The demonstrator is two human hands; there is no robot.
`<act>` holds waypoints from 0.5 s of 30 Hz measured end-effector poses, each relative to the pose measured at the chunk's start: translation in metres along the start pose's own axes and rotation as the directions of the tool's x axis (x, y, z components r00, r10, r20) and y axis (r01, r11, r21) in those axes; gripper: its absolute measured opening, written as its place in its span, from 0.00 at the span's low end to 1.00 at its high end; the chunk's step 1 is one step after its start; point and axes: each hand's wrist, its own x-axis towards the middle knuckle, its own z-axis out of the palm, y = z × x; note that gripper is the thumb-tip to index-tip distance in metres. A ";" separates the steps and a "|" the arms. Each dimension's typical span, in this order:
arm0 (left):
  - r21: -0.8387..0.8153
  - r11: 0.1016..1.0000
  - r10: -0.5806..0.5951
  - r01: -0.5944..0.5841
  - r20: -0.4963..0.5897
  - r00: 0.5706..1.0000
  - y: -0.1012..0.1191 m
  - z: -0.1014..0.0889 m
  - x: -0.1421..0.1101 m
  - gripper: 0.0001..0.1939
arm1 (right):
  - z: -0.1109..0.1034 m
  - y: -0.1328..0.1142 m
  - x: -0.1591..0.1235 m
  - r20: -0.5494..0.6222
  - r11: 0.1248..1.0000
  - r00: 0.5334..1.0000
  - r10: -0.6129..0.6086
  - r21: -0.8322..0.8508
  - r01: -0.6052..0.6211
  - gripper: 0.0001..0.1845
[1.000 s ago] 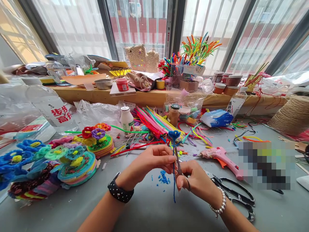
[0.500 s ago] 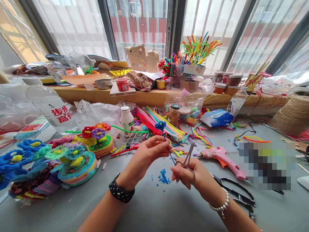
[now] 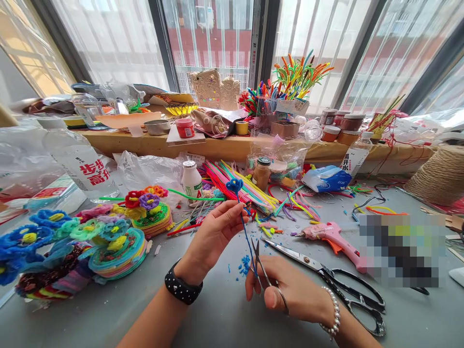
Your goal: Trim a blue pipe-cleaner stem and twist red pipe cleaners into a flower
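My left hand pinches the dark blue stem of a small pipe-cleaner flower just below its blue head. The stem slants down to the right toward my right hand, whose fingers are through the handles of small metal scissors. The blades point upward, slightly parted, beside the lower stem; whether they touch it I cannot tell. Blue fuzz clippings lie on the grey table beneath. Large black-handled scissors rest to the right, partly behind my right hand.
Finished pipe-cleaner flower pieces stand at the left. A pink glue gun lies at the right. Loose colourful pipe cleaners spread behind my hands, near a white bottle and a brown jar. A cluttered ledge runs below the windows.
My left hand has shifted slightly left with the flower. My right hand has turned and lowered, bringing the small scissors' blades to the lower stem. More of the large scissors shows.
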 end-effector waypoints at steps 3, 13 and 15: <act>-0.007 1.000 -0.007 0.007 -0.025 1.000 0.001 0.002 -0.001 0.04 | 0.002 0.001 0.001 0.018 0.999 1.000 -0.003 -0.042 0.003 0.40; 0.027 0.997 0.073 -0.071 -0.078 0.994 -0.001 0.001 0.001 0.03 | 0.011 0.010 0.006 -0.106 0.997 0.992 0.072 -0.028 -0.076 0.37; 0.014 0.996 0.085 -0.084 -0.118 0.989 -0.002 0.000 0.002 0.04 | 0.011 0.011 0.006 -0.147 0.995 0.984 0.098 0.006 -0.098 0.35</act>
